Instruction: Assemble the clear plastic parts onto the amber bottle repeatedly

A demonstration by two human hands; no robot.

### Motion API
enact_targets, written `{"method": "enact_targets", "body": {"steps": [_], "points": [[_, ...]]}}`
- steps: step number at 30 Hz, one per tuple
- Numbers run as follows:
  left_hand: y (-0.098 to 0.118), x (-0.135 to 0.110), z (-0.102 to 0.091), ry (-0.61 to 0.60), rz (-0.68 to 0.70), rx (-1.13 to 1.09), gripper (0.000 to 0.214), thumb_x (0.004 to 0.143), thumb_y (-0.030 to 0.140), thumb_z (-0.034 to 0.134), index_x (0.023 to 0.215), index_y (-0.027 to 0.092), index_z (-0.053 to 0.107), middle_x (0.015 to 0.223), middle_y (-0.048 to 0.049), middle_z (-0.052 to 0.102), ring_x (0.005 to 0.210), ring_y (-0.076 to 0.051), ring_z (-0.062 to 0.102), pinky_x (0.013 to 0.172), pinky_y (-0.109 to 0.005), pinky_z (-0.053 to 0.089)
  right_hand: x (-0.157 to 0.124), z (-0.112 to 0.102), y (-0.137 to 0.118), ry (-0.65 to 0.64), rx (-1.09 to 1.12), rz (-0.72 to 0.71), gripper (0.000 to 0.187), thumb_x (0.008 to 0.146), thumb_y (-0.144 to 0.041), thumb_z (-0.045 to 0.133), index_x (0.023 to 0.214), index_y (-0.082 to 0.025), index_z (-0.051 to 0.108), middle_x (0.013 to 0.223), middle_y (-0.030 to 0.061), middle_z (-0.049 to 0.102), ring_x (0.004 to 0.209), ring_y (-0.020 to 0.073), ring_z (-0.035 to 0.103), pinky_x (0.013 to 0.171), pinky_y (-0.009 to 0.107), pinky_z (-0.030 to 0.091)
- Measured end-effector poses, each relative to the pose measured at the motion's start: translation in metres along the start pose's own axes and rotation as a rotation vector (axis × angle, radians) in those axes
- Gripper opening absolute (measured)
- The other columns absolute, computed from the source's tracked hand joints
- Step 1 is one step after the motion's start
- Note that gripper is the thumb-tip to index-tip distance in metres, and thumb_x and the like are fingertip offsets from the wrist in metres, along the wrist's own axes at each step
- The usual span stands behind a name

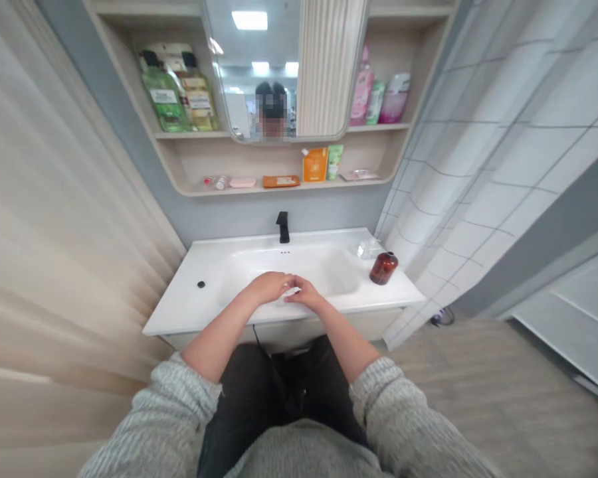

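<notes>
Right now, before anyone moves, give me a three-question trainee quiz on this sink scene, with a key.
1. True or false: the left hand and the right hand touch each other over the white sink.
2. Multiple choice: what stands at the back of the basin, at its middle? A. a black faucet B. a pink pump bottle C. a green bottle
3. Fill in the blank: the brown bottle stands on the sink top to the person's ____.

Key: 1. True 2. A 3. right
</notes>
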State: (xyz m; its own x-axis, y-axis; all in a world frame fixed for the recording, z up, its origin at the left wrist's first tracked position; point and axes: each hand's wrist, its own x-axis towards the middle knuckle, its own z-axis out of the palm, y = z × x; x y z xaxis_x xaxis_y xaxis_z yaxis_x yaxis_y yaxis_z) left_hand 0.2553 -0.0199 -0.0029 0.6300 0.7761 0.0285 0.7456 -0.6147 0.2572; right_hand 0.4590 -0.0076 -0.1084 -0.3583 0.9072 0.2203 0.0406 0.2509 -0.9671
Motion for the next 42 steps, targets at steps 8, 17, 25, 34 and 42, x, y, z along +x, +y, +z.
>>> {"method": "enact_targets", "body": {"steps": [8, 17, 25, 34, 42], "points": [[-0.010, -0.030, 0.059, 0.254, -0.292, -0.648, 0.078, 0.091, 0.026, 0.080, 0.163, 0.027, 0.049, 0.158, -0.0169, 0.064, 0.141, -0.028, 0.066, 0.109, -0.045, 0.061, 0.002, -0.001, 0.010, 0.070, 0.141, 0.108, 0.079, 0.069, -0.064, 0.093, 0.135, -0.025, 0.071, 0.123, 0.0114, 0.077, 0.104, 0.0292, 0.074, 0.082, 0.043, 0.065], [-0.024, -0.051, 0.080, 0.548, -0.513, -0.563, 0.073, 0.084, 0.034, 0.091, 0.148, 0.025, 0.058, 0.144, -0.0130, 0.070, 0.125, -0.028, 0.073, 0.103, -0.042, 0.065, 0.001, 0.002, 0.008, 0.040, 0.042, 0.121, 0.068, 0.091, -0.074, 0.072, 0.143, -0.031, 0.071, 0.140, 0.0121, 0.078, 0.115, 0.0285, 0.076, 0.090, 0.044, 0.064], [-0.100, -0.169, 0.053, 1.010, -0.932, -0.241, 0.077, 0.088, 0.051, 0.084, 0.151, 0.019, 0.054, 0.139, -0.0133, 0.067, 0.128, -0.030, 0.070, 0.117, -0.048, 0.057, 0.005, 0.003, 0.017, 0.081, -0.111, 0.155, 0.049, 0.078, -0.063, 0.082, 0.108, -0.024, 0.081, 0.103, 0.0066, 0.082, 0.095, 0.0263, 0.074, 0.085, 0.041, 0.060], [-0.154, -0.225, 0.043, 0.964, -1.230, -0.101, 0.076, 0.083, 0.045, 0.085, 0.146, 0.017, 0.053, 0.138, -0.0177, 0.065, 0.139, -0.040, 0.061, 0.120, -0.057, 0.051, 0.001, 0.003, 0.010, 0.085, -0.163, 0.085, 0.045, 0.081, -0.063, 0.078, 0.104, -0.024, 0.081, 0.091, 0.0045, 0.080, 0.087, 0.0245, 0.071, 0.084, 0.039, 0.058], [-0.143, -0.215, 0.049, 1.100, -1.130, 0.047, 0.094, 0.085, 0.054, 0.083, 0.157, 0.009, 0.043, 0.153, -0.0290, 0.053, 0.149, -0.048, 0.048, 0.126, -0.066, 0.040, 0.004, 0.000, 0.027, 0.074, -0.114, 0.118, 0.046, 0.082, -0.058, 0.079, 0.109, -0.022, 0.081, 0.094, 0.0054, 0.081, 0.087, 0.0235, 0.070, 0.087, 0.039, 0.057]]}}
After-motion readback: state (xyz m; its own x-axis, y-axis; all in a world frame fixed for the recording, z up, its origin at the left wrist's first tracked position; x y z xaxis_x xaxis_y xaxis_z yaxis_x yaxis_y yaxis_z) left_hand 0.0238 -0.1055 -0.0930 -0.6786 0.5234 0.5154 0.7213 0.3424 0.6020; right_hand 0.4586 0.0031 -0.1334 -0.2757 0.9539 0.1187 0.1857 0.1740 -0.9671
